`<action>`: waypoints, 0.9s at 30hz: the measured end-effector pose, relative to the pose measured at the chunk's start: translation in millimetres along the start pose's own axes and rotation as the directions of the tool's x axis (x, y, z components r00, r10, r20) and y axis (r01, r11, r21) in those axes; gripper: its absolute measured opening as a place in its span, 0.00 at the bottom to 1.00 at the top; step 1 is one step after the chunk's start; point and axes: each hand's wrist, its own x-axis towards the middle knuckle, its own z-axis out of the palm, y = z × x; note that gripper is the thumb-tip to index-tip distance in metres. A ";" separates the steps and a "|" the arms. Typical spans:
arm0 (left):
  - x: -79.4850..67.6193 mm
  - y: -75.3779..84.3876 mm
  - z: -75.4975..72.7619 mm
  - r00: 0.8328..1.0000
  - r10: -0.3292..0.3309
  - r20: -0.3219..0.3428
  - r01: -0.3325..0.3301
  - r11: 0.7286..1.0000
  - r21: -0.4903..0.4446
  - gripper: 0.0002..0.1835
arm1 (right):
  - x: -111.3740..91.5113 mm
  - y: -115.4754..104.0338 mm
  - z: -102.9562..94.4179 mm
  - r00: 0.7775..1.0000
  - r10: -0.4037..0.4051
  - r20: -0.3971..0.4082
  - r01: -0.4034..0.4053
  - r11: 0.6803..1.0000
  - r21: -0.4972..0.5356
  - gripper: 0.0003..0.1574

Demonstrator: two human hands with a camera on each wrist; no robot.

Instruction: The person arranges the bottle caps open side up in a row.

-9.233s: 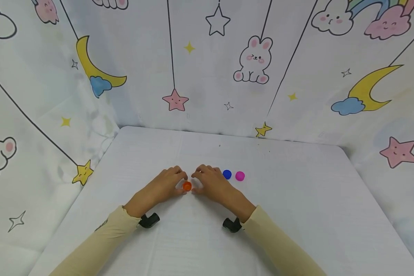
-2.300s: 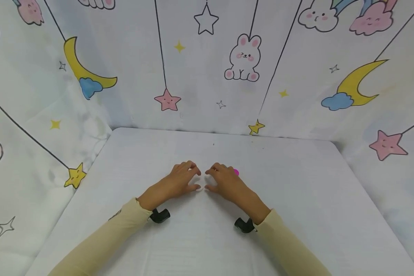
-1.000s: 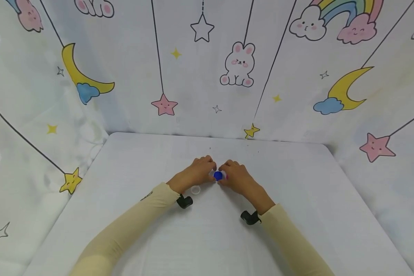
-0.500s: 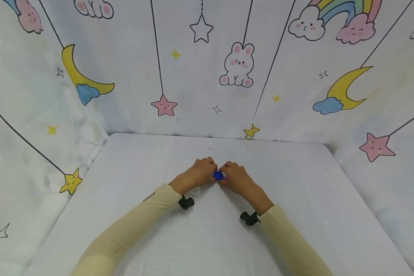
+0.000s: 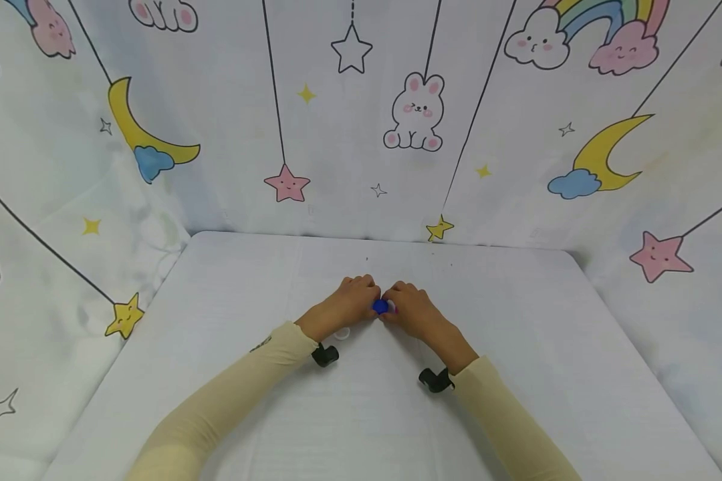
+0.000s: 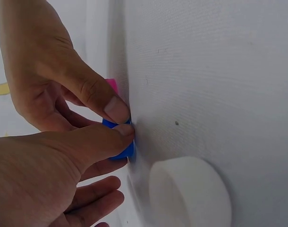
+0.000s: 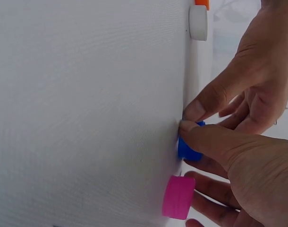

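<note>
A small blue bottle cap point(image 5: 380, 306) sits on the white table between both hands. My left hand point(image 5: 353, 300) pinches it from the left; its thumb shows on the blue side in the left wrist view. From the other side my right hand point(image 5: 416, 311) pinches the same cap, and the two thumb tips touch or nearly touch. A pink cap point(image 7: 178, 197) stands beside the right hand's fingers, mostly hidden in the head view. Near the left wrist lies a white cap point(image 6: 190, 194), its hollow side visible.
An orange cap point(image 7: 202, 4) shows partly behind the white cap in the right wrist view; the left arm hides it in the head view. Printed cloth walls point(image 5: 337, 133) enclose the table point(image 5: 361, 414) at the back and sides. Black wrist cameras point(image 5: 436, 381) hang under both cuffs.
Both hands have moved right, from the orange cap earlier, then the white cap, to the blue one. In the last second the fingers have closed in on the blue cap.
</note>
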 end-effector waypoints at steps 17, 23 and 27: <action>-11.1 -5.4 0.0 0.982 0.122 -0.142 -0.108 0.989 0.103 0.18 | -0.8 -3.2 -10.5 1.000 -0.011 0.015 0.012 1.000 -0.020 0.24; -14.3 -7.9 -1.2 0.960 0.181 -0.213 -0.157 0.979 0.128 0.17 | -2.0 -3.2 -16.2 1.000 -0.004 0.022 0.003 1.000 0.015 0.22; -16.5 -8.4 -1.8 0.934 0.224 -0.278 -0.186 0.970 0.156 0.14 | -2.6 -1.9 -16.5 1.000 -0.007 0.024 0.006 0.999 0.037 0.20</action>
